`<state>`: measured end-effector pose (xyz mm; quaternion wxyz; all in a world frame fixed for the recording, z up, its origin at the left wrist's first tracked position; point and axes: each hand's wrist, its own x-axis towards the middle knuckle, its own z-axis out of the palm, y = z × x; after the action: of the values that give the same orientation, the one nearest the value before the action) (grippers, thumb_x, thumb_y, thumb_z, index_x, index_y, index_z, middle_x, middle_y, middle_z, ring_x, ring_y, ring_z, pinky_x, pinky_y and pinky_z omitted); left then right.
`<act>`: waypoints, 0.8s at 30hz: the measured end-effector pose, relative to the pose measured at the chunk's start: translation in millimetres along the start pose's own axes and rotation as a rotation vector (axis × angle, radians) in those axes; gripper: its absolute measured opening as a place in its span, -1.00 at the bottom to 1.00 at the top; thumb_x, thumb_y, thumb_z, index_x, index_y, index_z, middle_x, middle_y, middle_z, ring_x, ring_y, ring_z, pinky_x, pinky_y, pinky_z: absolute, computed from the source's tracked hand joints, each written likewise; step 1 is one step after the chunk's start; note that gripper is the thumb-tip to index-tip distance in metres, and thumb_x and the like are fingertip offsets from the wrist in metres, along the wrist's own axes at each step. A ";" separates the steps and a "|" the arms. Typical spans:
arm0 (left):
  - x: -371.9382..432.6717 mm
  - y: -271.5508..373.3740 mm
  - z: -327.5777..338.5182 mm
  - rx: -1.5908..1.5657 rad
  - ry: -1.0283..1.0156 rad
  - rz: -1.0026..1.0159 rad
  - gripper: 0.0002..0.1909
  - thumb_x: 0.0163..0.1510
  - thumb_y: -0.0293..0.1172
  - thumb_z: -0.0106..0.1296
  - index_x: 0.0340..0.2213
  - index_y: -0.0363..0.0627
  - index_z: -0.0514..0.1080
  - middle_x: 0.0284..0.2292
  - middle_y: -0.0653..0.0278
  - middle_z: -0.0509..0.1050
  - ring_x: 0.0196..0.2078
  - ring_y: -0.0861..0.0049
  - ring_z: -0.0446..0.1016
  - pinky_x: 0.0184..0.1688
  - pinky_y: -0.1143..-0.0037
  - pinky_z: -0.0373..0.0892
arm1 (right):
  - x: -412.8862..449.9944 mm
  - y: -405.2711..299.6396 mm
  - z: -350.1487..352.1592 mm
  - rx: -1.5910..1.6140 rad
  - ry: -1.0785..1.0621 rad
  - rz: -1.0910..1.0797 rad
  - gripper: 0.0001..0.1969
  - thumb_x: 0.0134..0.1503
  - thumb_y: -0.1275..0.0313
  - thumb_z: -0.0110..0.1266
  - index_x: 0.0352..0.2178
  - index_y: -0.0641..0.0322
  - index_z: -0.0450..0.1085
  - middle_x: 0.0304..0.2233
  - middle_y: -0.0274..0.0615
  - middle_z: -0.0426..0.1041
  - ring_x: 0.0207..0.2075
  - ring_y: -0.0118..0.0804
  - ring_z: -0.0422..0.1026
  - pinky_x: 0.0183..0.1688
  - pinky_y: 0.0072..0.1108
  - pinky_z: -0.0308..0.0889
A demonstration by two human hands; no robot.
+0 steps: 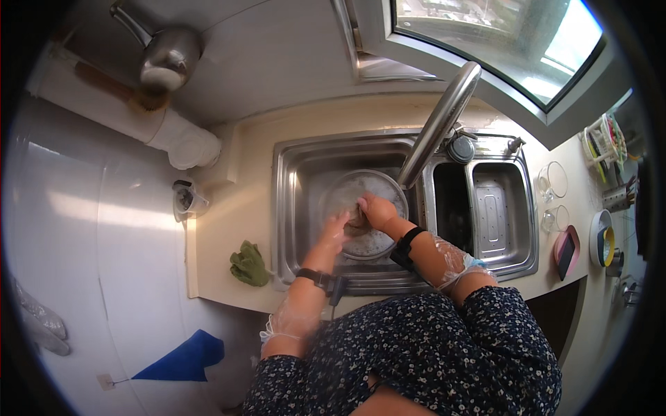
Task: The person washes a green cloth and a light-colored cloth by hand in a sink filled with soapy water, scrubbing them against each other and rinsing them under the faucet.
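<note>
A round metal basin [382, 182] of cloudy, sudsy water sits in the large left bowl of a stainless steel sink [307, 161]. Over the basin, my right hand [380, 210] pinches a wet, soft brownish thing [356, 221], whose exact kind I cannot make out. My left hand [337, 231] is at the thing's left side, its fingers blurred. Whether it grips or only touches the thing is unclear. The spout of a curved metal faucet [439, 125] comes down just beyond the basin's right rim.
A green crumpled bundle [248, 263] lies on the counter left of the sink. Right of the faucet are a small sink bowl [494, 208] and a round dark stopper [461, 150]. Drinking glasses [552, 180] and a pink dish [566, 249] stand at the right. An open window [499, 52] juts in above.
</note>
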<state>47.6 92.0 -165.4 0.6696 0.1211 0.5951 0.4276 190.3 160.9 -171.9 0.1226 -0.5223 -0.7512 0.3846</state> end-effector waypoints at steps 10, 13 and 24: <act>17.0 -10.0 -12.3 0.440 -0.048 0.206 -0.75 -0.09 -0.51 0.03 -0.30 -0.24 0.34 -0.38 0.26 0.43 -0.35 0.44 0.40 -0.20 0.53 0.29 | 22.4 35.0 15.4 0.431 -0.138 -0.111 -0.53 -0.26 0.56 -0.08 -0.18 0.15 0.27 -0.18 -0.04 0.33 -0.09 -0.08 0.27 -0.08 -0.49 0.18; 12.9 2.1 -5.7 0.649 -0.165 0.395 -0.70 -0.14 -0.49 0.07 -0.28 -0.25 0.36 -0.36 0.23 0.44 -0.31 0.49 0.39 -0.21 0.55 0.28 | 29.2 25.3 -13.0 0.690 -0.493 -0.192 -0.42 -0.26 0.57 -0.07 -0.07 0.15 0.19 -0.13 -0.06 0.27 -0.07 -0.21 0.24 -0.02 -0.58 0.12; -17.6 39.6 -3.0 0.753 0.025 0.595 -0.74 -0.20 -0.52 0.13 -0.39 -0.24 0.36 -0.46 0.38 0.39 -0.41 0.69 0.34 -0.33 0.63 0.30 | 8.4 19.5 -65.5 0.385 -0.349 -0.250 -0.72 -0.17 0.40 0.16 -0.41 0.23 0.27 -0.41 -0.30 0.39 -0.33 -0.41 0.31 -0.23 -0.61 0.19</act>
<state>29.2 102.4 -127.4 0.4207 0.5152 0.6560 0.3568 238.6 200.9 -143.3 0.1349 -0.3185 -0.7327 0.5861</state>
